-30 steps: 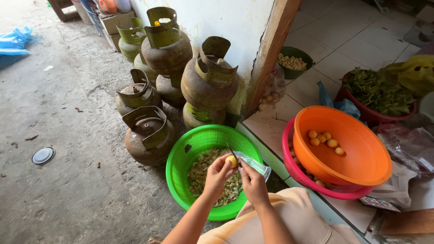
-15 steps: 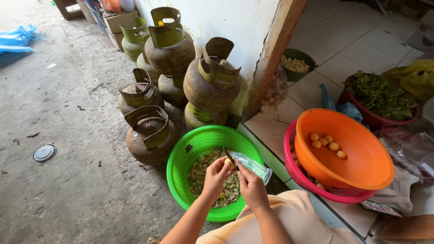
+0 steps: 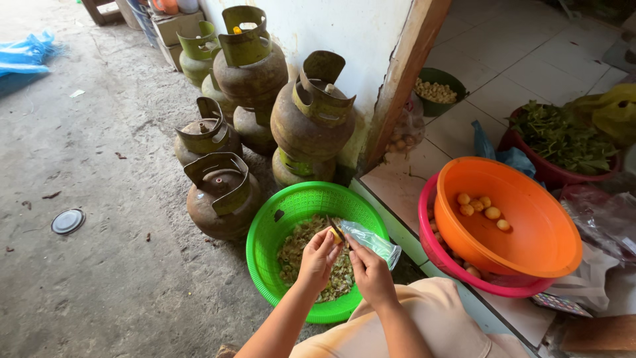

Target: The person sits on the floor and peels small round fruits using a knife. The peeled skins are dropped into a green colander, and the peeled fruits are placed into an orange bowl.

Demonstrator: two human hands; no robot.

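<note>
Yellow fruit (image 3: 336, 233) sits pinched in left hand (image 3: 318, 255) fingertips over the green basket (image 3: 265, 245), right hand (image 3: 371, 272) gripping a knife (image 3: 374, 240) angled rightward.

Concrete floor and raised tiled step

Just beyond the hands (image 3: 344, 262), a green basket (image 3: 278, 229) sits on the grey concrete floor (image 3: 99, 278) beside rusty gas cylinders (image 3: 222, 195); right of them, stacked orange and pink basins (image 3: 523, 225) rest on the tiled step (image 3: 404, 179).

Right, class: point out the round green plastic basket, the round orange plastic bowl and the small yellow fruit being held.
Round green plastic basket (image 3: 265, 248), head view, left inner wall.
Round orange plastic bowl (image 3: 530, 248), head view, bare inner wall.
Small yellow fruit (image 3: 336, 233), head view, visible top.
</note>
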